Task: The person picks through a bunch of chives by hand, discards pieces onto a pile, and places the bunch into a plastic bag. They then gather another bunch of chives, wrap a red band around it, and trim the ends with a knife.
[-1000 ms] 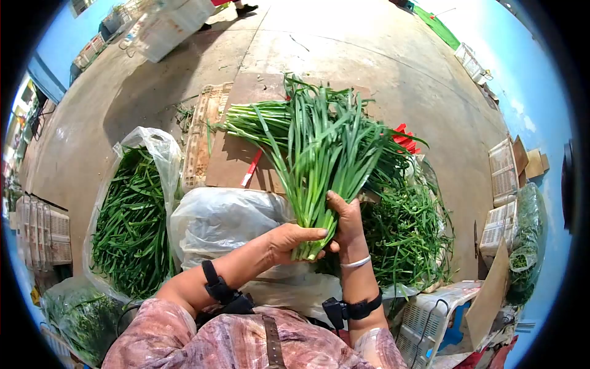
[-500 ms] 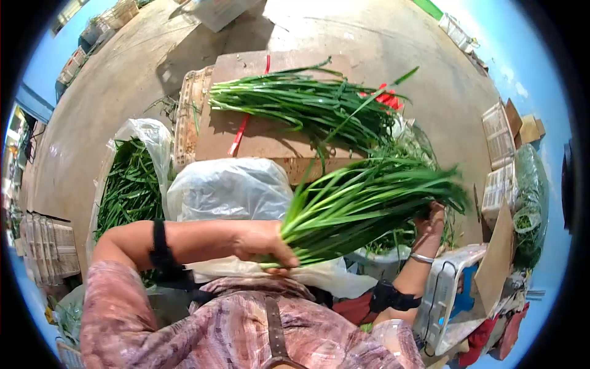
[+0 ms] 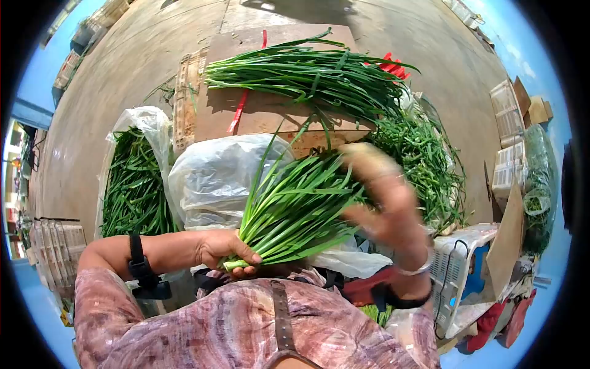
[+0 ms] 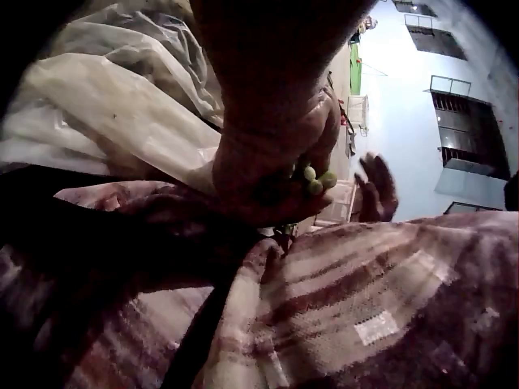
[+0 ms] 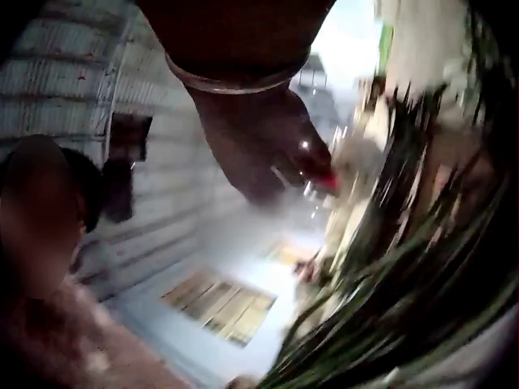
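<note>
My left hand (image 3: 232, 250) grips the garlic chive bunch (image 3: 298, 209) by its pale base | my right hand (image 3: 391, 200) (quite blurred) is spread beside its leafy end | bunch before my patterned shirt (image 3: 227, 317)

Left grip (image 3: 228, 251) curled, right grip (image 3: 391, 200) spread

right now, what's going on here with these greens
A person's left hand grips a bunch of long green leaves by its pale stem ends. The right hand, blurred, is open near the leaves; whether it touches them is unclear. Beyond, a second bunch lies on a brown board, across a red strip. Loose greens fill a plastic bag on the left; another heap sits right.
</note>
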